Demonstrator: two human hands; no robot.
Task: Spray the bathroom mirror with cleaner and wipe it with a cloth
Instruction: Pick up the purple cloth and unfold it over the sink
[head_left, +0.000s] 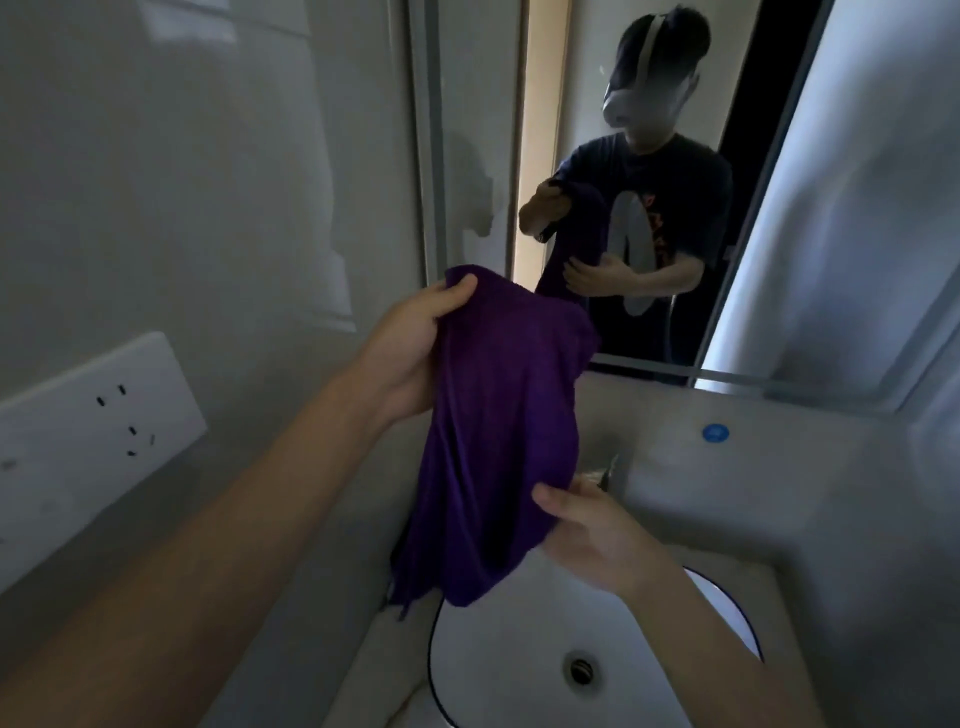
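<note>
A person is holding a purple cloth (504, 426) up over the white sink (519, 649). The left hand (415, 343) is gripping the cloth's top edge high above the sink, with its thumb curled over the fabric. The right hand (587, 525) is pinching the cloth's lower part just above the sink. The cloth is hanging between both hands. The mirror (587, 104), rising behind the sink, is reflecting the person. A wall socket (93, 431) is sitting left of the sink.
</note>
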